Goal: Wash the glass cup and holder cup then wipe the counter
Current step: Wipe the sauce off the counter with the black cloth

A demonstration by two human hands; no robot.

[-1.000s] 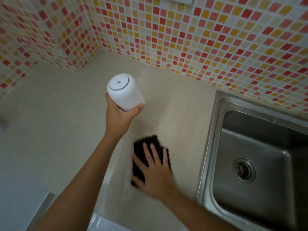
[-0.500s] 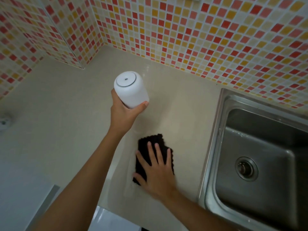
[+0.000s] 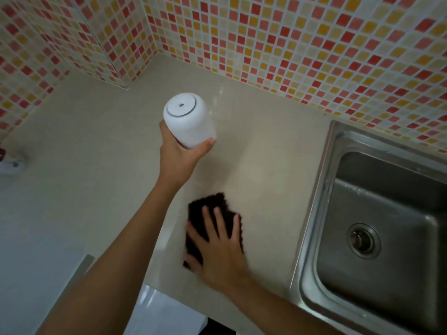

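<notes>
A white holder cup [image 3: 188, 118] is held upside down above the beige counter [image 3: 101, 146], its round base facing me. My left hand [image 3: 180, 155] grips it from below, with the thumb on its right side. A dark cloth [image 3: 208, 209] lies flat on the counter near the front edge. My right hand [image 3: 217, 245] presses on the cloth with its fingers spread and straight. No glass cup is in view.
A steel sink [image 3: 377, 238] with a round drain [image 3: 362, 240] sits to the right of the cloth. Mosaic tiled walls [image 3: 290, 44] close the counter at the back and left. A small object [image 3: 11, 163] lies at the far left edge.
My right hand and the cloth have slid slightly along the counter. My left hand keeps the white cup raised in about the same place.
</notes>
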